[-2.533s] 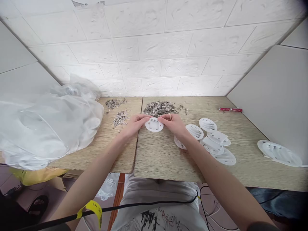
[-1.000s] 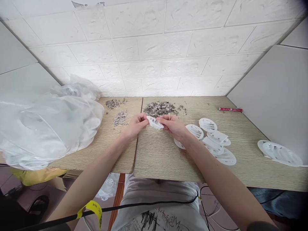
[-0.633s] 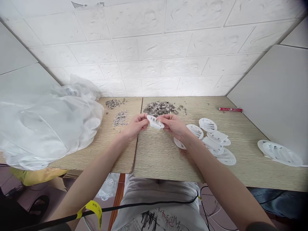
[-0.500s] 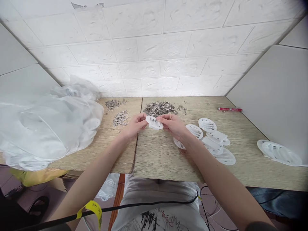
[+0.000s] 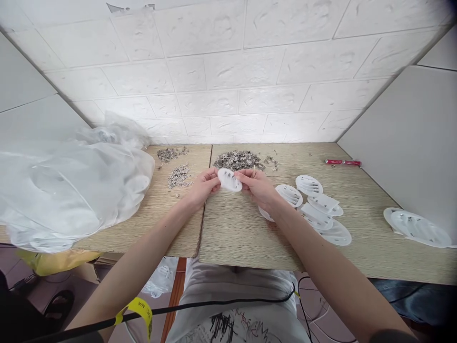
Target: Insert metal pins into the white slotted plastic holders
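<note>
Left hand (image 5: pixel 207 184) and right hand (image 5: pixel 250 182) pinching opposite edges of white slotted disc (image 5: pixel 229 181), hanging tilted over bench (image 5: pixel 232 233) near pile of small metal parts (image 5: pixel 235 160). Probably best gripping edges lightly, leaving middle unpressed.

white brick-patterned wall (image 5: pixel 221 66), grey side panels (image 5: pixel 403 138), wood-grain tabletop (image 5: pixel 235 233); pinkish floor (image 5: pixel 10 262)
</note>
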Demonstrator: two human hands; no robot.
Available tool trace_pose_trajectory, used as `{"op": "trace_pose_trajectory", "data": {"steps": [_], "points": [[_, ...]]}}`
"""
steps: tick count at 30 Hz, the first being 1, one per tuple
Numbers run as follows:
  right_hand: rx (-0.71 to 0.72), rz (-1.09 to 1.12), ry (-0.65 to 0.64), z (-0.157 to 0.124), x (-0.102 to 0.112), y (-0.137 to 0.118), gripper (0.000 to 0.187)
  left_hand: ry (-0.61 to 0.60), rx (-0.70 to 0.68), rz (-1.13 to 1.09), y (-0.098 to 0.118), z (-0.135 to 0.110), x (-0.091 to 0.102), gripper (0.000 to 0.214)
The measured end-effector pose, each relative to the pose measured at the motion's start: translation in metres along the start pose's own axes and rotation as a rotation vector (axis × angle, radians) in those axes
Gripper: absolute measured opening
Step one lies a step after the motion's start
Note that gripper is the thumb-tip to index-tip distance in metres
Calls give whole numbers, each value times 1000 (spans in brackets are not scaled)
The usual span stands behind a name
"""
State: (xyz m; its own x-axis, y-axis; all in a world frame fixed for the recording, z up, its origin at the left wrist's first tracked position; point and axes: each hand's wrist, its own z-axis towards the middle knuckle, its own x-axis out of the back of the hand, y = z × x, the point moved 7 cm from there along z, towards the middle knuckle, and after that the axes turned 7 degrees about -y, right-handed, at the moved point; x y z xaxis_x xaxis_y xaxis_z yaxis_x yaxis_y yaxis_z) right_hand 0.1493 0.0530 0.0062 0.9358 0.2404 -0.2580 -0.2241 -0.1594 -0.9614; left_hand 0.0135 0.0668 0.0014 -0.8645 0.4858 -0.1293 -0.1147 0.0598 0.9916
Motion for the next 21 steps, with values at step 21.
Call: {"op": "trace_pose_trajectory", "data": {"steps": [21], "points": [[264, -682, 86, -4, 2, -22, 21, 192, -329, 868, 41, -15, -1, 12]]}}
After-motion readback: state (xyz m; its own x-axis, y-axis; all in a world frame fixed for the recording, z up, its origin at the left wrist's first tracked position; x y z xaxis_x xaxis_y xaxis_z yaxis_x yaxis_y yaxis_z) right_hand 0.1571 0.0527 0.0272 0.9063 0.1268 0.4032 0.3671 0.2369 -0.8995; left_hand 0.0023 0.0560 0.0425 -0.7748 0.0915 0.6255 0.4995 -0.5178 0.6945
